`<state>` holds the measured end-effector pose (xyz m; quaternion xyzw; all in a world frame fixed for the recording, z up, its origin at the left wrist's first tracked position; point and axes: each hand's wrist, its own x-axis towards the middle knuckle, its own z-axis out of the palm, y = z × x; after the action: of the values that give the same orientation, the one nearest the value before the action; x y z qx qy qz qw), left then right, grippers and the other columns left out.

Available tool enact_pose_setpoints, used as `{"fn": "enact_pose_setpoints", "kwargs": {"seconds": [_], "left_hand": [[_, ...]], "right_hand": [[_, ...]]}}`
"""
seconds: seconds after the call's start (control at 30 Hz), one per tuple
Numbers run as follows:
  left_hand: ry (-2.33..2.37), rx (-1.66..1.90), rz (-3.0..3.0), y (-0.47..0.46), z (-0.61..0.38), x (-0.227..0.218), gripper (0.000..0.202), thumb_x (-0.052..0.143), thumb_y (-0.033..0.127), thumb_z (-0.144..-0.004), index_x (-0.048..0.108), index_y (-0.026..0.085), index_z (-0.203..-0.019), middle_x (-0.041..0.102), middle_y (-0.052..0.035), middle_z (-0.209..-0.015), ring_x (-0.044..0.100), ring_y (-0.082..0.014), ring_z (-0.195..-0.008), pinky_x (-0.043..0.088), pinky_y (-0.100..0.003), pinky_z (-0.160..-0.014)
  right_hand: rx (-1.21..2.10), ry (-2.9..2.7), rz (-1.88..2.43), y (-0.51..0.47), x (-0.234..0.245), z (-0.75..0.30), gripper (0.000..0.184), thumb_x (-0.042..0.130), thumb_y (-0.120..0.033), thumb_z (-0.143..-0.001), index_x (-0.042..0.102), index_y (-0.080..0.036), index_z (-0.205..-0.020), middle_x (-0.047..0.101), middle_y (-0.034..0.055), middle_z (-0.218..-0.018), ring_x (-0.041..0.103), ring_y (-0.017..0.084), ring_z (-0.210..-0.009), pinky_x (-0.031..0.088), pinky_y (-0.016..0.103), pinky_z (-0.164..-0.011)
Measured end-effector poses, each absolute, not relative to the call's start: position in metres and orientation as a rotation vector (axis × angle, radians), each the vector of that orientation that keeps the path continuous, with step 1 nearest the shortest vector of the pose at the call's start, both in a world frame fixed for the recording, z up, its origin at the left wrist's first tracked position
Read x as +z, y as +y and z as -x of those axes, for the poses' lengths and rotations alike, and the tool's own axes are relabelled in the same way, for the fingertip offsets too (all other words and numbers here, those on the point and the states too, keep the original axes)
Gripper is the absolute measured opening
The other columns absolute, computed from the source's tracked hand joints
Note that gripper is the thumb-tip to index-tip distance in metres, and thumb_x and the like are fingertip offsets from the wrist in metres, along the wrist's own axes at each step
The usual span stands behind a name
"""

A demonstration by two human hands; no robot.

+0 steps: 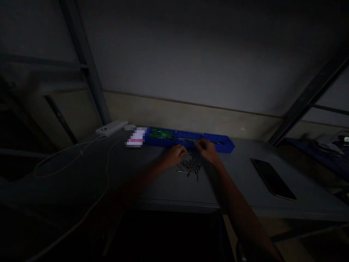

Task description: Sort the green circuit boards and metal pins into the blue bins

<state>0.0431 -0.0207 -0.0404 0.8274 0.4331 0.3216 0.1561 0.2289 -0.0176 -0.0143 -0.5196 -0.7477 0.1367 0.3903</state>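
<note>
The left hand (pixel 173 155), fingers curled, hangs at the left far edge of a pile of small metal pieces (pixel 192 166) on the grey bench (pixel 163 191); whether it grips one, I cannot tell. The right hand (pixel 209 150) bends its fingers over the middle blue bin (pixel 189 135), which holds slim metal rods (pixel 186 139); its grip is also unclear. The left blue bin (pixel 160 143) contains green-wrapped items (pixel 163 134), the right blue bin (pixel 227 148) a thin metal piece. Left of these, a bright panel (pixel 136 138) is pixelated beyond reading, a reddish band across it. A white device (pixel 112 127) bears a small dark mark, illegible. A dark phone (pixel 273 179) lies right.
</note>
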Motion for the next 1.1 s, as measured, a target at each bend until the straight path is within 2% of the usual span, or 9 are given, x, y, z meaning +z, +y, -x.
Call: {"fn": "enact_pose_setpoints", "kwargs": {"seconds": [0.13, 0.3, 0.5, 0.67, 0.77, 0.87, 1.0, 1.1], "left_hand": [[1.214, 1.07, -2.109, -0.019, -0.038, -0.04, 0.014, 0.049, 0.018, -0.082, 0.062, 0.014, -0.085, 0.065, -0.0029, -0.081, 0.06, -0.0154, -0.077, 0.046, -0.027, -0.072], [1.182, 1.15, -1.962, -0.018, -0.036, -0.04, 0.024, 0.05, 0.019, -0.081, 0.057, 0.014, -0.104, 0.059, 0.0021, -0.063, 0.057, -0.0124, -0.061, 0.044, -0.023, -0.059], [1.167, 1.162, -2.009, -0.018, -0.039, -0.039, 0.013, 0.054, 0.023, -0.078, 0.06, 0.014, -0.084, 0.065, -0.0033, -0.079, 0.06, -0.0141, -0.071, 0.046, -0.025, -0.066], [1.296, 1.14, -2.157, -0.018, -0.035, -0.036, 0.016, 0.049, 0.023, -0.081, 0.062, 0.014, -0.078, 0.066, -0.0028, -0.075, 0.059, -0.0144, -0.07, 0.045, -0.024, -0.066], [1.354, 1.124, -2.186, -0.019, -0.035, -0.035, 0.023, 0.044, 0.026, -0.084, 0.063, 0.014, -0.075, 0.066, -0.0038, -0.073, 0.059, -0.0151, -0.07, 0.044, -0.025, -0.067], [1.36, 1.11, -2.176, -0.02, -0.035, -0.035, 0.028, 0.042, 0.028, -0.086, 0.063, 0.014, -0.073, 0.067, -0.0041, -0.073, 0.06, -0.0151, -0.069, 0.043, -0.024, -0.065], [1.333, 1.045, -2.178, -0.021, -0.036, -0.035, 0.03, 0.042, 0.03, -0.086, 0.063, 0.014, -0.07, 0.066, -0.0028, -0.068, 0.058, -0.0143, -0.064, 0.042, -0.023, -0.062], [1.228, 0.861, -2.271, -0.023, -0.035, -0.035, 0.022, 0.049, 0.027, -0.082, 0.065, 0.015, -0.073, 0.066, -0.0016, -0.066, 0.058, -0.0137, -0.061, 0.041, -0.023, -0.059]], "right_hand": [[0.499, -2.174, 1.147, -0.024, -0.022, -0.209, 0.014, 0.052, -0.027, -0.078, 0.061, -0.017, -0.082, 0.055, -0.0025, -0.06, 0.048, 0.01, -0.054, 0.031, 0.021, -0.052], [0.525, -2.176, 1.127, -0.022, -0.026, -0.206, 0.016, 0.048, -0.026, -0.081, 0.059, -0.016, -0.079, 0.055, -0.002, -0.062, 0.047, 0.01, -0.055, 0.031, 0.021, -0.053], [0.545, -2.079, 1.181, -0.016, -0.027, -0.213, 0.033, 0.038, -0.035, -0.086, 0.056, -0.015, -0.068, 0.052, -0.0006, -0.059, 0.046, 0.011, -0.057, 0.031, 0.022, -0.054], [0.577, -2.065, 1.15, -0.016, -0.028, -0.212, 0.031, 0.043, -0.04, -0.085, 0.058, -0.015, -0.073, 0.054, -0.0015, -0.06, 0.046, 0.011, -0.056, 0.032, 0.022, -0.053], [0.622, -2.035, 1.121, -0.018, -0.029, -0.211, 0.023, 0.051, -0.038, -0.081, 0.058, -0.016, -0.078, 0.054, -0.0025, -0.061, 0.047, 0.01, -0.056, 0.034, 0.021, -0.053], [0.633, -2.024, 1.097, -0.019, -0.028, -0.21, 0.02, 0.051, -0.035, -0.081, 0.057, -0.016, -0.075, 0.053, -0.0026, -0.06, 0.046, 0.01, -0.054, 0.034, 0.022, -0.053], [0.545, -2.037, 1.116, -0.02, -0.022, -0.212, 0.025, 0.047, -0.036, -0.082, 0.056, -0.016, -0.069, 0.053, -0.0019, -0.06, 0.047, 0.011, -0.056, 0.033, 0.022, -0.054], [0.43, -1.898, 1.21, -0.017, -0.016, -0.224, 0.033, 0.042, -0.041, -0.083, 0.053, -0.017, -0.062, 0.051, -0.0019, -0.057, 0.045, 0.011, -0.055, 0.03, 0.023, -0.053]]}}
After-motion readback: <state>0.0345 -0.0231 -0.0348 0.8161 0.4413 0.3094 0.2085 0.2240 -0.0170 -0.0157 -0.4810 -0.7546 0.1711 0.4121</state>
